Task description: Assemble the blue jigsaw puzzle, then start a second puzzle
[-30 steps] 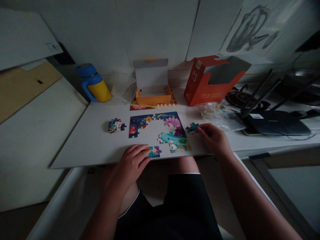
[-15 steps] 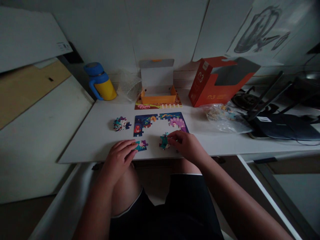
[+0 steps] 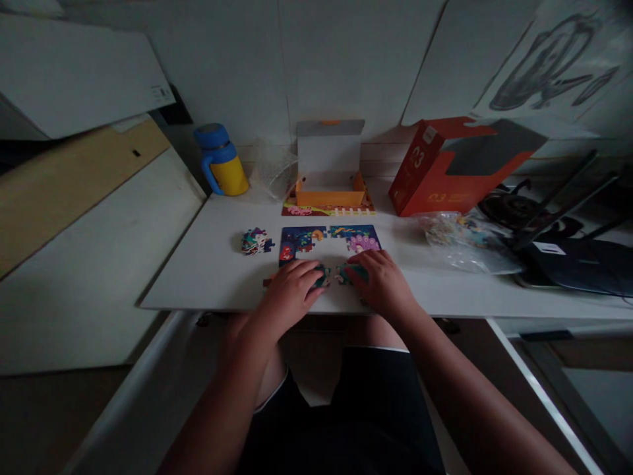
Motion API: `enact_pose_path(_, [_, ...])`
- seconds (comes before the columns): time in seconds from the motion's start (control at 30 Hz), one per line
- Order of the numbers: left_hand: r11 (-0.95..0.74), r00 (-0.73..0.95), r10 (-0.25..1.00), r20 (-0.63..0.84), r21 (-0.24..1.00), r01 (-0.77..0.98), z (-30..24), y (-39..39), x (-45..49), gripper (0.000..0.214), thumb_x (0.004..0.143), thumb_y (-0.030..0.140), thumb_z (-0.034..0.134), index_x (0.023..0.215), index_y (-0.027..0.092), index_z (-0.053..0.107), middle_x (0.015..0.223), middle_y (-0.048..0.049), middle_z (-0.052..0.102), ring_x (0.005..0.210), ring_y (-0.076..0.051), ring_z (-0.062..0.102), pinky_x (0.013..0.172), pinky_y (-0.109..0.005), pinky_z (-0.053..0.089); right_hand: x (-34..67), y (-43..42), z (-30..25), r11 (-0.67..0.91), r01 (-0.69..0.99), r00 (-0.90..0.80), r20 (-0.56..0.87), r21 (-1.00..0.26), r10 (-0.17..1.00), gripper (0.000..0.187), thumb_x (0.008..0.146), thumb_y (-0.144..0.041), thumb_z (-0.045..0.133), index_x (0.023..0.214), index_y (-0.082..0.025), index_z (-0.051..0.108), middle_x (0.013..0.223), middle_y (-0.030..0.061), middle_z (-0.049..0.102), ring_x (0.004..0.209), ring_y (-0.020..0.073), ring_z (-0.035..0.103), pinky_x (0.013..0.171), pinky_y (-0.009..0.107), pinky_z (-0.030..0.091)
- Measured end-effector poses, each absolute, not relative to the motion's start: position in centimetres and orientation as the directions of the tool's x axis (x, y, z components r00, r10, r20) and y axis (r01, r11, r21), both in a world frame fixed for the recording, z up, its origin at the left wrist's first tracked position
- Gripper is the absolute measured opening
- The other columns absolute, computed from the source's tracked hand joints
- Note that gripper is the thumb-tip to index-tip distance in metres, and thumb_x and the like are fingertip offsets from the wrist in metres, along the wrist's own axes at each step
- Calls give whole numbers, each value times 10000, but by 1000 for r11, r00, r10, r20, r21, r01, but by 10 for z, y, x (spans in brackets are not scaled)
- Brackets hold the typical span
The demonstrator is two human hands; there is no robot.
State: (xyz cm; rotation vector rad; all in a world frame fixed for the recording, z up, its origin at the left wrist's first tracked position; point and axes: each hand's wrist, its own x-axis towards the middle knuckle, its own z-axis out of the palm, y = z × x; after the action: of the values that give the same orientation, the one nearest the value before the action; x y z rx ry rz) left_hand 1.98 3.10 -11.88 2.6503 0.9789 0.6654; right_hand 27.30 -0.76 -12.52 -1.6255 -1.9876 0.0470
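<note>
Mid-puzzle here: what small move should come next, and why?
I'd probably ease the teal piece at the left hand slightly right to test the fit: a narrow gap separates it from the teal section partly covered by the right hand.

Wall (image 3: 237, 72): pale, thin dark seams (image 3: 424, 63); grey drawing (image 3: 544, 76) upper right.
Table (image 3: 190, 277): white top below wall.
Left side: white board (image 3: 84, 72) above tan board (image 3: 84, 191).
Light: dim.

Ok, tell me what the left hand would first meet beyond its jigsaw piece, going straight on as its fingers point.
Probably the teal jigsaw section partly under the right hand, across a narrow gap; depth is hard to judge.
</note>
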Motion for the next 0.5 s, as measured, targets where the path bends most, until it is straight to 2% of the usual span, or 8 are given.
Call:
enact_pose_path(0.07, [-753, 689, 653, 315, 373, 543, -119, 38, 22, 283, 979, 243, 789, 1258, 204, 756, 1430, -112, 725, 1348, -302, 643, 1185, -498, 518, 280, -13, -131, 275, 905, -133, 400, -324, 907, 205, 1042, -344, 675, 1157, -193, 751, 1209, 138, 767, 1146, 332, 658, 1013, 457, 488])
enact_pose_path(0.23, [-755, 703, 647, 296, 377, 537, -117, 50, 27, 320, 938, 244, 839, 1246, 223, 757, 1325, -108, 749, 1245, -306, 688, 1127, -488, 542, 278, -18, -133, 201, 936, -95, 344, -290, 934, 198, 1052, -367, 674, 1169, -224, 745, 1234, 123, 758, 1151, 323, 647, 932, 433, 468])
enact_pose_path(0.4, [-698, 697, 687, 205, 455, 553, -115, 60, 32, 482, 892, 270, 889, 1330, 211, 698, 1336, -121, 701, 1300, -309, 664, 1157, -451, 514, 274, -19, -130, 175, 947, -81, 328, -268, 941, 182, 1040, -335, 686, 1172, -223, 743, 1223, 112, 758, 1131, 318, 646, 918, 427, 449])
enact_pose_path(0.5, [-646, 686, 717, 127, 491, 584, -113, 69, 34, 511, 836, 277, 935, 1281, 197, 697, 1369, -137, 656, 1321, -313, 648, 1168, -437, 497, 273, -19, -129, 170, 949, -76, 329, -266, 941, 182, 1048, -341, 673, 1169, -223, 742, 1226, 116, 757, 1138, 318, 643, 925, 423, 442])
